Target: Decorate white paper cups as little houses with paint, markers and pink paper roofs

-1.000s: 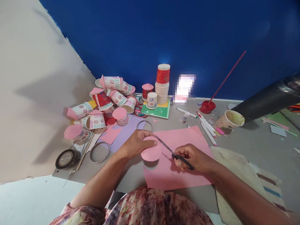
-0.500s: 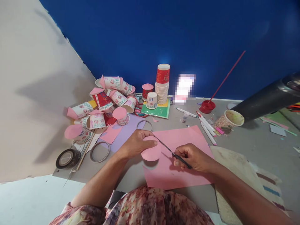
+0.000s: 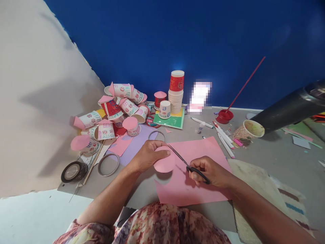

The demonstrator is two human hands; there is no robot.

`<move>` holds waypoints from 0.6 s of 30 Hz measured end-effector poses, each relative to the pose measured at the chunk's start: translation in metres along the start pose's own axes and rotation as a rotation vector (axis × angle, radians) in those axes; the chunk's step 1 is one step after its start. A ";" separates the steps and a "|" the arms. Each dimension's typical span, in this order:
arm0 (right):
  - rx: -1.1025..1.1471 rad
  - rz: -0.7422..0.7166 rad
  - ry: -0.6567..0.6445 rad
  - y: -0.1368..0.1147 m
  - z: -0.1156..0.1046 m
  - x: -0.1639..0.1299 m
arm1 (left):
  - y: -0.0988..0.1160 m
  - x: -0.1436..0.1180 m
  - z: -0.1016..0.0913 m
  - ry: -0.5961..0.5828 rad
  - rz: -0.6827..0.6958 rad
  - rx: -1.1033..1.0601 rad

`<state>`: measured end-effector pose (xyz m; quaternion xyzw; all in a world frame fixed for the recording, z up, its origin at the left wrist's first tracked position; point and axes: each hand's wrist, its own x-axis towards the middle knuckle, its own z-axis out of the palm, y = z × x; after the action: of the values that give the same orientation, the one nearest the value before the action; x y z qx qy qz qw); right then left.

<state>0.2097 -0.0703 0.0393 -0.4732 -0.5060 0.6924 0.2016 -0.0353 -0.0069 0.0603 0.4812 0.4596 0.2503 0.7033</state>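
My left hand [image 3: 151, 155] pinches a round pink paper disc [image 3: 164, 164] by its upper left part, thumb on top. In my right hand [image 3: 204, 171] is a pair of scissors [image 3: 180, 158] with black handles, its blades pointing up and left beside the disc's right edge. The blades look slightly parted. Beneath both hands lies a large pink paper sheet [image 3: 200, 193] with a curved cut-out on its left edge.
Decorated paper cups [image 3: 122, 105], several with pink paper tops, are heaped at left. A cup stack [image 3: 175, 101] stands on a green packet [image 3: 175, 122]. Markers [image 3: 223, 137], a patterned cup [image 3: 247, 130] and a black cylinder [image 3: 286, 105] are at right. Tape rolls [image 3: 73, 171] lie left.
The scissors have opened a little, their blades and handles spreading apart. The paper disc has tilted and risen slightly in my left hand.
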 end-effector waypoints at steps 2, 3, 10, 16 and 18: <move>-0.005 -0.003 0.004 0.000 0.001 0.000 | -0.001 0.000 0.000 0.010 0.006 -0.002; -0.008 -0.002 0.008 0.000 0.001 0.000 | -0.001 0.000 0.001 0.012 0.008 -0.002; 0.002 -0.023 0.023 0.003 0.001 0.002 | -0.006 0.001 0.000 0.023 0.022 0.014; 0.004 -0.038 0.032 0.005 0.001 0.002 | -0.004 0.001 0.003 0.026 0.032 -0.001; 0.005 -0.036 0.029 0.005 0.002 0.002 | -0.003 0.000 0.004 0.039 0.036 0.001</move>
<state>0.2078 -0.0718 0.0341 -0.4735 -0.5097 0.6831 0.2223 -0.0322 -0.0095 0.0575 0.4848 0.4647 0.2720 0.6893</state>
